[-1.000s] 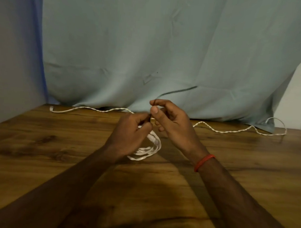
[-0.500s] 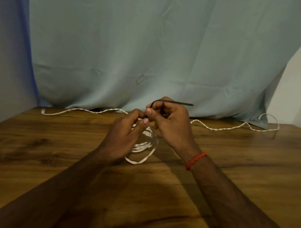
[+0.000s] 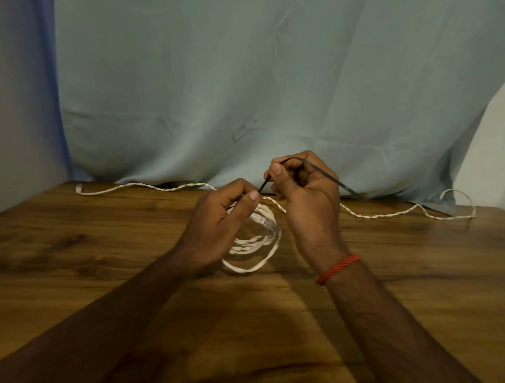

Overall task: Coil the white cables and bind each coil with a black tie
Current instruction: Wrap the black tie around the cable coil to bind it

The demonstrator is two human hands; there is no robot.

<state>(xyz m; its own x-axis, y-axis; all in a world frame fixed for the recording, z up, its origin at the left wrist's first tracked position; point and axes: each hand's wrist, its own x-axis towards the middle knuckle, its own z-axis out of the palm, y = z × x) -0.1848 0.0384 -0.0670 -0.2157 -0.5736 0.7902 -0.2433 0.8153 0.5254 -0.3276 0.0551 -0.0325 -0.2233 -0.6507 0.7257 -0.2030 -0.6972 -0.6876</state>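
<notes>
A small coil of white twisted cable (image 3: 259, 250) hangs over the wooden table (image 3: 100, 243), and my left hand (image 3: 220, 221) grips its top between thumb and fingers. A clear plug end lies across the coil just under my thumb. My right hand (image 3: 305, 199) pinches a thin black tie (image 3: 326, 176), which runs from the top of the coil up through my fingers and trails off to the right. A second white cable (image 3: 388, 215) lies stretched along the back of the table, behind both hands.
A pale blue-green cloth (image 3: 249, 91) hangs behind the table and touches its back edge. The stretched cable's left end (image 3: 79, 188) reaches the table's back left corner, and its right end loops up near the cloth (image 3: 460, 198). A red cord bracelet (image 3: 337, 268) circles my right wrist.
My right hand has drawn the black tie up and out to the right, so more of it shows. My left hand stays on the coil.
</notes>
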